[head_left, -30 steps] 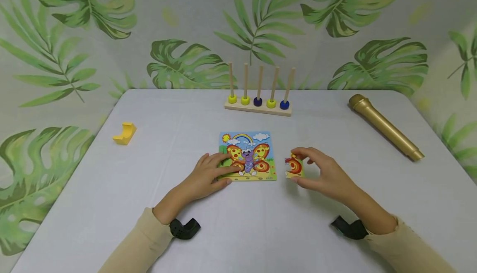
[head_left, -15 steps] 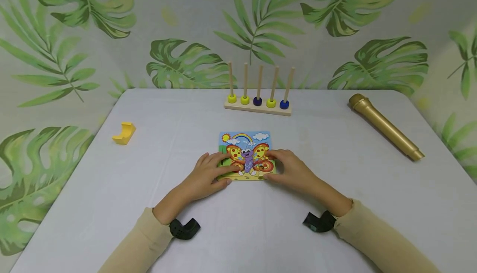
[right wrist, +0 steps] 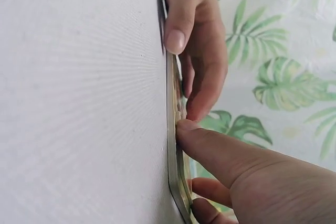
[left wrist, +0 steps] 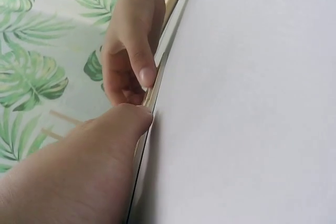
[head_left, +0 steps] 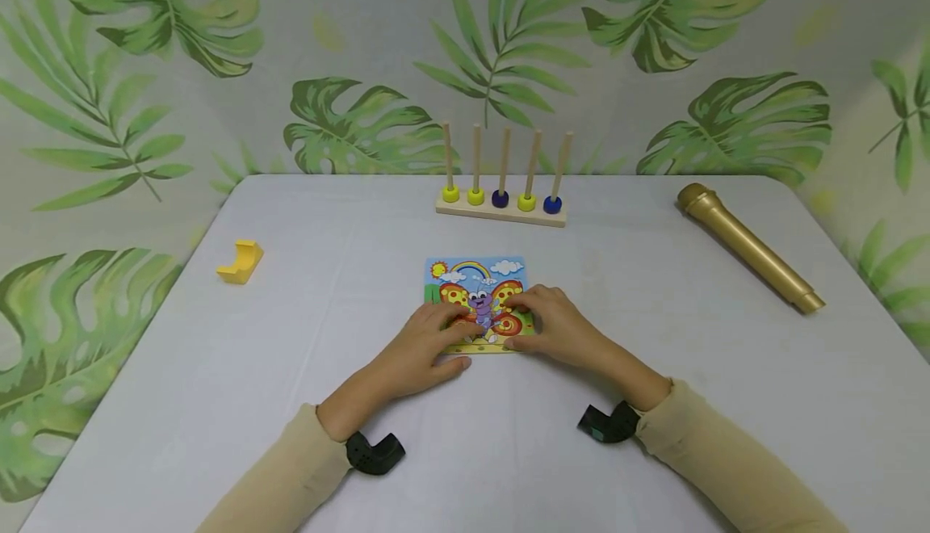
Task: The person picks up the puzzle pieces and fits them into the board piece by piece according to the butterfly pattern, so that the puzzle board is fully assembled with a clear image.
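Observation:
A square picture puzzle [head_left: 483, 270] with a purple butterfly, a rainbow and a sun lies on the table. My left hand [head_left: 414, 355] rests over its lower left part, fingers spread across the picture and thumb near the front edge. At the lower right, my right hand [head_left: 563, 327] holds a puzzle piece [head_left: 510, 325] with a red and orange wing swirl between thumb and fingers, right at its place in the picture. In the right wrist view the thumb [right wrist: 191, 132] touches the board's edge [right wrist: 173, 166]. My palms and fingers hide parts of the picture.
Behind the puzzle stands a wooden peg stand [head_left: 501, 211] with yellow and blue beads on its posts. A gold microphone [head_left: 751, 249] lies at the right, a yellow curved block [head_left: 241, 262] at the left. White cloth [head_left: 465, 452] covers the table.
My right hand has carried the puzzle piece leftward from beside the puzzle onto its lower right area. My left hand has shifted slightly right across the picture.

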`<state>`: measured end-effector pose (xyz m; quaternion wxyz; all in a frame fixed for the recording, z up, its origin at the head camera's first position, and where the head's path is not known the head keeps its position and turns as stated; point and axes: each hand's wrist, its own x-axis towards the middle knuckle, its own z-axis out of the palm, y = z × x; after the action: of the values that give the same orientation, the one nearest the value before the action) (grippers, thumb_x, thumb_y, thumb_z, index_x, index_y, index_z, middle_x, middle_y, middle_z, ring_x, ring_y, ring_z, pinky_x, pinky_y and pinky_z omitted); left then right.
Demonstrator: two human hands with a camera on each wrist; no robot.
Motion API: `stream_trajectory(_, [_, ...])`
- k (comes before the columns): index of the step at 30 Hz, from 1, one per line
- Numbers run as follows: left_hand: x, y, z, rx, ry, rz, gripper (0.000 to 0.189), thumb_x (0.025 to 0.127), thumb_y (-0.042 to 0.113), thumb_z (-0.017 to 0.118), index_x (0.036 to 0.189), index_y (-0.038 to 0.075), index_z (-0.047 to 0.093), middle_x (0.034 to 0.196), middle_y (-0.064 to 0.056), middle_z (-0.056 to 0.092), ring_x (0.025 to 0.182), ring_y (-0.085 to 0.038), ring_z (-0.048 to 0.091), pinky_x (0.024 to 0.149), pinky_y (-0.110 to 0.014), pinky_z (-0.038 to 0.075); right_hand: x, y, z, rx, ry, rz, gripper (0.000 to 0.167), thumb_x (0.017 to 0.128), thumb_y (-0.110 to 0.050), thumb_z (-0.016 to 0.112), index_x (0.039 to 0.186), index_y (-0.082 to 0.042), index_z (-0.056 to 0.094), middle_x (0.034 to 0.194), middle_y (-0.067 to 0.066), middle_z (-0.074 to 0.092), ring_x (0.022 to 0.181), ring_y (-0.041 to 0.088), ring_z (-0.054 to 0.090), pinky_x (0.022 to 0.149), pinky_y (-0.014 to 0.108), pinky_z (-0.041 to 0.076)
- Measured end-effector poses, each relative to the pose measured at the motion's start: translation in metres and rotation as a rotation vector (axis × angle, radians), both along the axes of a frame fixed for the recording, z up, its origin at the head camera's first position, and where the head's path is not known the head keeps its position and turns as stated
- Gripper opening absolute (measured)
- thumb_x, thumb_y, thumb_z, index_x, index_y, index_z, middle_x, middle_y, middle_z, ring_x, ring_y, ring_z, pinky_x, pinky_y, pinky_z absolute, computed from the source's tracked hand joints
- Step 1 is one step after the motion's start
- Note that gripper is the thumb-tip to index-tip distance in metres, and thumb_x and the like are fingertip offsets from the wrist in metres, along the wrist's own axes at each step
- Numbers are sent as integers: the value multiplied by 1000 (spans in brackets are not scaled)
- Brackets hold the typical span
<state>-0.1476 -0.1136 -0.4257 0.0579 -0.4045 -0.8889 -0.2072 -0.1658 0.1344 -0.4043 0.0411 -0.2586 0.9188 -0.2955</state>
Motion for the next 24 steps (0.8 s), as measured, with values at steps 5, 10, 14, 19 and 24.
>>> stream_trajectory(5, [4,11,2,-104,15,-13,43,89,45,48,131,33,47,136,-6,35,125,-28,27,101,-55,10,0,-1,1,-1,-23,-1,53,72,-38,74,116,-12,59,102,3,53,96,21,43,78,38,39])
stream_trajectory(10, [6,13,5,-148,16,10,42,89,47,48,129,35,49,138,-4,34,126,-28,26,101,-56,9,1,-1,5,0,-26,-3,51,72,-37,74,115,-11,61,104,5,52,96,22,44,77,37,40])
stream_trajectory(14, [6,14,6,-161,16,19,42,89,47,48,129,36,48,138,-4,34,126,-28,27,101,-56,9,1,-2,7,16,-22,1,52,73,-37,74,116,-11,62,104,6,52,96,22,44,77,36,40])
stream_trajectory(19, [7,15,7,-184,9,26,42,89,48,46,130,36,47,139,-4,33,126,-28,27,101,-56,9,0,-2,7,40,-23,6,50,74,-37,73,116,-12,62,105,6,51,98,22,44,79,38,40])
stream_trajectory(24, [7,15,9,-188,8,31,42,90,48,46,130,36,47,139,-4,33,126,-28,26,102,-55,9,-2,0,5,20,-26,26,48,75,-37,71,115,-13,62,107,7,50,99,24,43,81,41,40])
